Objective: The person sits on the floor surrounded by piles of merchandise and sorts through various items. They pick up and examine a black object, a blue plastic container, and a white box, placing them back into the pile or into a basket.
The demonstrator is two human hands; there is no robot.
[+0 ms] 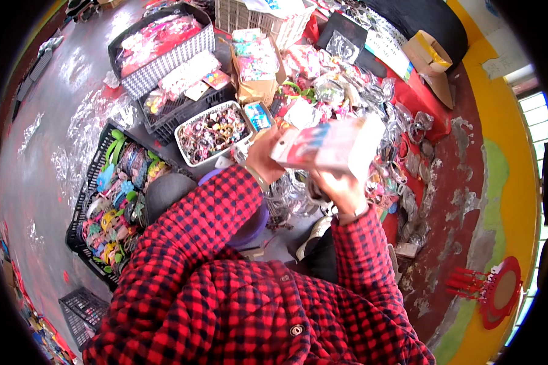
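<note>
A pink and white box (330, 146) with blue print is held up in front of me, tilted and smeared by motion. My right hand (341, 190) is closed on its lower side, thumb along the near edge. At the box's left end my left hand (265, 156) grips it, its fingers mostly hidden by the box. Just beyond my left hand stands a white basket (182, 148) full of small colourful hair ties and trinkets. A small blue packet (257, 115) lies beside that basket.
A black crate (79, 228) of headbands stands at my left. Farther off are a crate of pink packets (170, 52), an open carton (259, 91) of packets and a big pale crate (240, 21). Bagged accessories (332, 91) heap up ahead. A purple tub (252, 228) is below my arms.
</note>
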